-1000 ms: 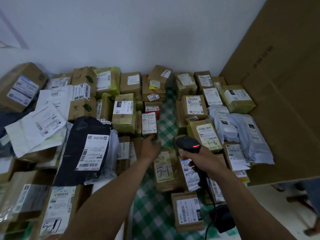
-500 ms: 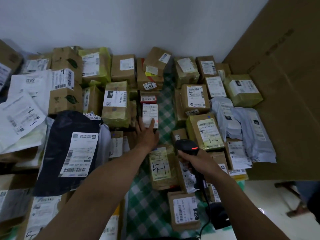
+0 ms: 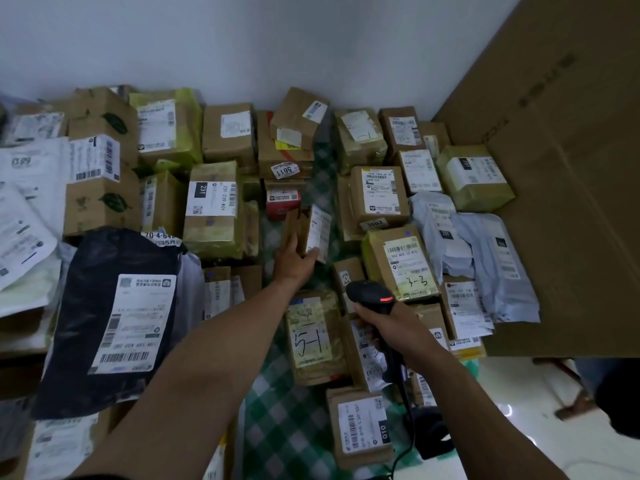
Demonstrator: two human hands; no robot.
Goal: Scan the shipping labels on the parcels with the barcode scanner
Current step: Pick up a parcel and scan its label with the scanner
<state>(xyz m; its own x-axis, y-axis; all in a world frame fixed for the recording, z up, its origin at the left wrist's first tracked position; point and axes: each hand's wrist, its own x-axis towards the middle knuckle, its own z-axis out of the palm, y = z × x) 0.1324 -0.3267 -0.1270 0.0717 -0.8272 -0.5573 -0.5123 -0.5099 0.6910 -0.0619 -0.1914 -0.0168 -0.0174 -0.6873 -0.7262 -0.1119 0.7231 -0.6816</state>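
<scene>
L hand (image 3: 294,259) grips small box (image 3: 298,227) from below, fingers curled round its lower end. The box is tilted up on edge, white label (image 3: 319,230) facing right. R hand (image 3: 393,327) is wrapped round the handle of the black scanner (image 3: 370,294), red light lit on its head. Scanner sits below-right of the small box, apart from it. Cord (image 3: 406,441) drops from the handle twd bottom edge.

Containers: every parcel is sealed (tape or bag), so contents aren't visible. All are packed close on a green-white check cloth (image 3: 287,427) up against a white wall (image 3: 277,46). Big cardboard sheet (image 3: 554,202) stands along the right side.

Counts:
- 1 scanner.
- 1 black bag (image 3: 100,334) w/ big label, left.
- 2 grey bags (image 3: 498,271), right, overlapping.
- 1 red box (image 3: 282,202) just behind the small box.
- Marked boxes, 1 each: "5-1" box (image 3: 313,341), "3-3" box (image 3: 403,261), "010" box (image 3: 362,427), "231" box (image 3: 213,209).
- White mailers (image 3: 31,188) at left edge: approx 2–3, too overlapped to be sure.
- Brown boxes: well over a dozen. Exact no. can't tell, since some are hidden under arms & bags.
</scene>
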